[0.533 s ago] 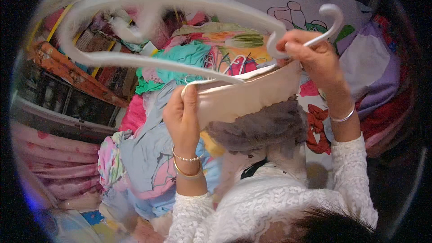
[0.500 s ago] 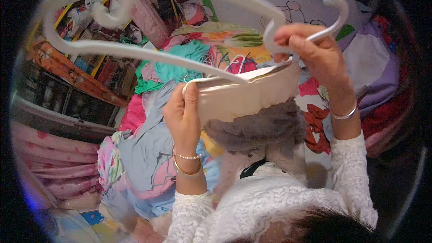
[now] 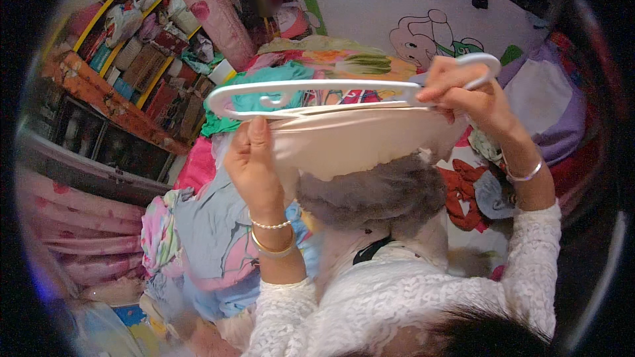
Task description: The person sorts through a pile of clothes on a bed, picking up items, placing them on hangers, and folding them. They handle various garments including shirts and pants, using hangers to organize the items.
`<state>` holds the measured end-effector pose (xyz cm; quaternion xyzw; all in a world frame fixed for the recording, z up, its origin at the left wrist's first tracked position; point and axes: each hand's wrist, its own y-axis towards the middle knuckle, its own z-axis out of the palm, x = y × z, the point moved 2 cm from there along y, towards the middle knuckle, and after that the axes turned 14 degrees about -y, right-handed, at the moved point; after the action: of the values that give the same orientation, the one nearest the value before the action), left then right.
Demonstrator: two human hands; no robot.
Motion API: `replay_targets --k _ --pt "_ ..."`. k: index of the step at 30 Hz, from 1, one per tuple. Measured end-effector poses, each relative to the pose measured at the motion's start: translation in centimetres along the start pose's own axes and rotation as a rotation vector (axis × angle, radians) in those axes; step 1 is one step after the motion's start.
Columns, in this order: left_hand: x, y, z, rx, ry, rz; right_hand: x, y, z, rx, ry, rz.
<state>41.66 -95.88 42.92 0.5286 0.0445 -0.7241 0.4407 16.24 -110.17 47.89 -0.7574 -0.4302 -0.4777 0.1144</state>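
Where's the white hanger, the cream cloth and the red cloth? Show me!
White hanger (image 3: 317, 84): head view, on its long upper bar.
Cream cloth (image 3: 360, 137): head view, middle of its smooth front.
Red cloth (image 3: 461, 190): head view, on its crumpled middle.

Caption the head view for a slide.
The left hand pinches a cream cloth by its edge; the right hand grips a white hanger, amid heaped clothes.
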Motion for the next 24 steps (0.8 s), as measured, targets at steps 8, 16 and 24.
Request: replay_targets --k 8,16,24 --pt "0.7 -0.5 1.2 0.096 -0.054 -0.114 1.2 -3.2 -2.6 -0.211 -0.56 -0.236" --pt "2.5 -1.0 2.8 0.203 -0.285 -0.351 -0.2 -7.1 -3.5 -0.157 -0.44 0.078" --pt "2.4 -3.4 1.9 0.432 0.093 -0.291 -2.8 -10.2 -2.4 0.322 -0.269 0.042"
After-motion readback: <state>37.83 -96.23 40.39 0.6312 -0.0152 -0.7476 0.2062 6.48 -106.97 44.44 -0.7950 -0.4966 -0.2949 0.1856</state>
